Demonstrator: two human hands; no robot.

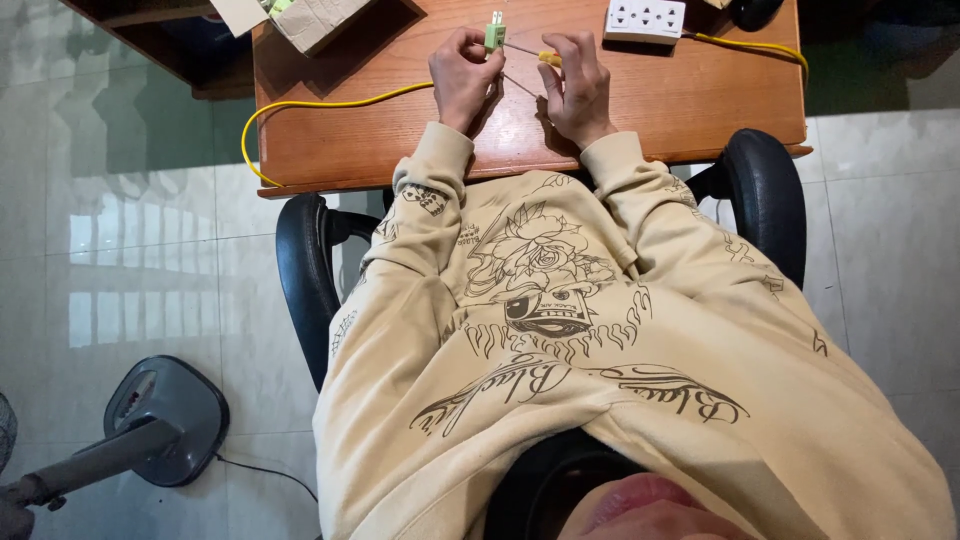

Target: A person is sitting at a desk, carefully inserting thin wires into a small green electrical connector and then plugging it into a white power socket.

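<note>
A: Where does the work stand?

B: The small green plastic plug with 2 metal prongs (495,33) is held above the reddish-brown wooden tabletop (400,140), near its far edge. The left hand (462,82) has its fingers clamped on the plug's body, prongs pointing away from the person. The right hand (578,85) has its fingers pinched together on a thin screwdriver with a yellow handle (535,55), its tip aimed at the side of the plug.

A: So the plug is being worked on, not finished?

B: That is my judgement. The tool is at the plug, and the plug is not in the white rectangular socket strip (645,19), which lies well apart to the right. The long yellow cable (330,103) loops off the tabletop's left edge and runs back under the left hand (I take it to lead into the plug, but the join is covered).

A: What can't you make out?

B: Whether any screw is loose or tight, or the plug's casing open: too small to tell. The tool's tip is hidden against the plug. The brown cardboard box (315,18) and the socket strip are both cut off by the top edge.
</note>
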